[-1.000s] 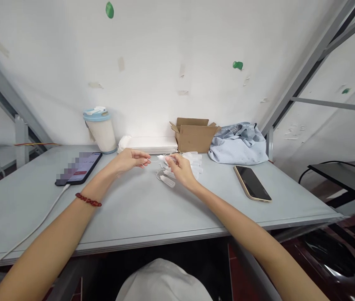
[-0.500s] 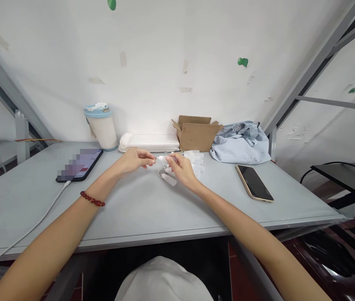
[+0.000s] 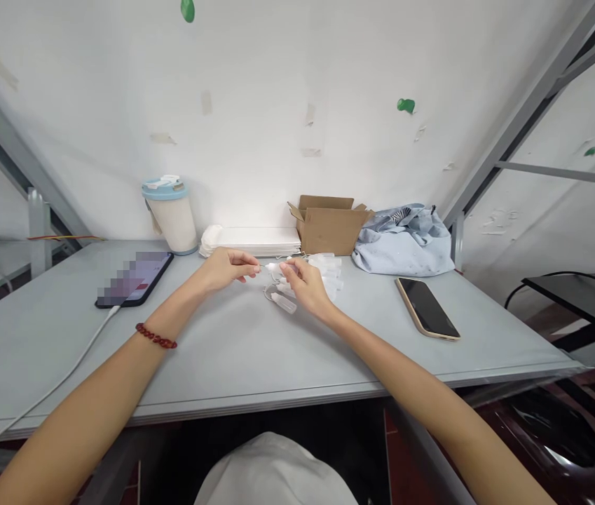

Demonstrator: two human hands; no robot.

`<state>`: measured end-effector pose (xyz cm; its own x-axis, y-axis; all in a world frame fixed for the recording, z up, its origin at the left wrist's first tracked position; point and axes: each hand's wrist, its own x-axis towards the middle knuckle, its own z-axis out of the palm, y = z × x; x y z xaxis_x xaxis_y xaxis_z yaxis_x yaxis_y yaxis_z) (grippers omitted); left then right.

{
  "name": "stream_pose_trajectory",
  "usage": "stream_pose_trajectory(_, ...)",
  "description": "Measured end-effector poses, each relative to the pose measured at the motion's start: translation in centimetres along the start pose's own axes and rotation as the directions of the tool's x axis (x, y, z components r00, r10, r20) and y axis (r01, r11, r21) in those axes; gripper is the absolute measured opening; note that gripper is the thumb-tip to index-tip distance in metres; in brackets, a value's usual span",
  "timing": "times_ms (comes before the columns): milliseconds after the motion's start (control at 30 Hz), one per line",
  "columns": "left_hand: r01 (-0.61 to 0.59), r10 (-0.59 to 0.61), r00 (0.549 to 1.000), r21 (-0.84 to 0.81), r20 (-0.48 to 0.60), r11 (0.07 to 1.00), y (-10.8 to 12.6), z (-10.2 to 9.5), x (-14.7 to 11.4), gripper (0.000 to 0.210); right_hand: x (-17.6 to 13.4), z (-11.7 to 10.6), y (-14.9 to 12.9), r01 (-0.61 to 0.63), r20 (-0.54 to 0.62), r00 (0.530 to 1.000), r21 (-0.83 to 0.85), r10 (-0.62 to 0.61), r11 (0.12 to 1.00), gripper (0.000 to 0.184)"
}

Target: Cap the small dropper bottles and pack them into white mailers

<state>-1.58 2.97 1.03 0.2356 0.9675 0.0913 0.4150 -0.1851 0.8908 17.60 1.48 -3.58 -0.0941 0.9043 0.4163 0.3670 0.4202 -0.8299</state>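
Note:
My right hand (image 3: 305, 284) pinches a small white dropper bottle (image 3: 272, 268), whose narrow tip points left. Just left of that tip is my left hand (image 3: 231, 268), its thumb and forefinger pressed together on something too small to make out. The left wrist wears a red bead bracelet (image 3: 156, 336). Beneath and beside the right hand lie several more translucent dropper bottles (image 3: 283, 302), with thin loops of cord or cap straps around them. The right hand partly covers this pile.
Against the wall stand a blue-lidded tumbler (image 3: 172, 223), a white stack (image 3: 255, 240), an open cardboard box (image 3: 331, 230) and a folded light-blue cloth (image 3: 405, 245). A phone on a cable (image 3: 137, 280) lies left, another phone (image 3: 427, 308) right, on the grey table (image 3: 255, 358).
The left fingers are slightly farther from the dropper bottle's tip, with a little more of the bottle's tip showing. Otherwise hands and objects hold nearly the same places.

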Motion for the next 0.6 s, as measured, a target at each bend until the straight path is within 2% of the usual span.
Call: stream_pose_trajectory(600, -0.028, 0.026, 0.999, 0.053, 0.037, 0.998, -0.18, -0.05, -0.03, 0.024, -0.02, -0.02, -0.05, 0.014, 0.010, 1.000, -0.034, -0.014, 0.999, 0.028)
